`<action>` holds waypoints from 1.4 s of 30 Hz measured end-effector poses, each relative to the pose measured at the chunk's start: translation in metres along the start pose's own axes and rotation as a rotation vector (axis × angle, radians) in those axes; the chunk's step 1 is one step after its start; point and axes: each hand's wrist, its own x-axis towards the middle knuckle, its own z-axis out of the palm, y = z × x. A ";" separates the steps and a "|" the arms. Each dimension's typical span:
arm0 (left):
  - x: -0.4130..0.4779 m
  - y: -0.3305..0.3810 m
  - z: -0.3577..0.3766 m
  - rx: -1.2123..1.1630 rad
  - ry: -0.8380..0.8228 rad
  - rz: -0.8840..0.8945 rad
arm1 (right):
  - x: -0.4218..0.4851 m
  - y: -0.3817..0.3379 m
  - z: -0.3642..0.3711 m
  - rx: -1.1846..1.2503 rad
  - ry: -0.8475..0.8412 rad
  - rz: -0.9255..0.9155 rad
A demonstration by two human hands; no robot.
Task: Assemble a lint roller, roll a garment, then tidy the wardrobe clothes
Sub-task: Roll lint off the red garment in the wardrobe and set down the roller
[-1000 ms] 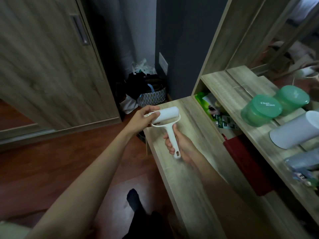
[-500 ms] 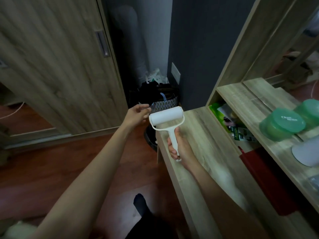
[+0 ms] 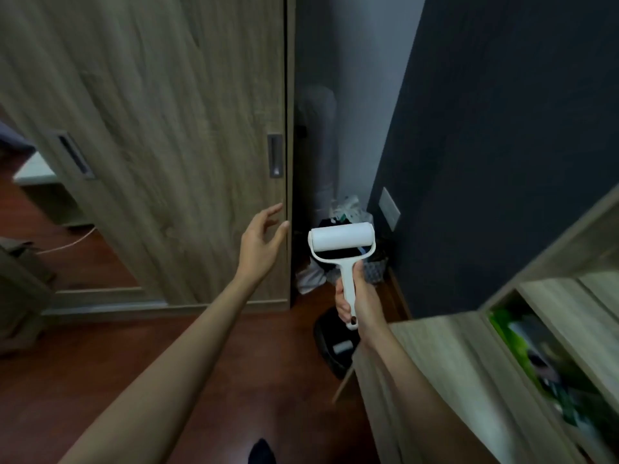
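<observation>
Right hand [image 3: 361, 298] curled round upright lint roller [image 3: 341, 237] handle; left hand [image 3: 259, 246] outstretched, fingers loosely spread, near wardrobe door [image 3: 167, 112] edge.

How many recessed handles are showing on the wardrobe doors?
2. The right handle sits near the door edge, just above the left hand; the left handle is farther left on the wood front. Others may be out of frame.

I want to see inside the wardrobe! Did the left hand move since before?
Yes. The left hand let go of the lint roller and reached left to the edge of the wardrobe door.
</observation>
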 end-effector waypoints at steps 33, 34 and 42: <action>0.318 -0.137 0.045 0.751 0.081 0.069 | 0.282 -0.119 0.091 0.100 0.009 -0.151; 0.318 -0.137 0.045 0.748 0.081 0.074 | 0.286 -0.120 0.092 0.103 0.006 -0.150; 0.320 -0.142 0.034 0.765 0.110 0.095 | 0.308 -0.120 0.109 0.111 -0.058 -0.092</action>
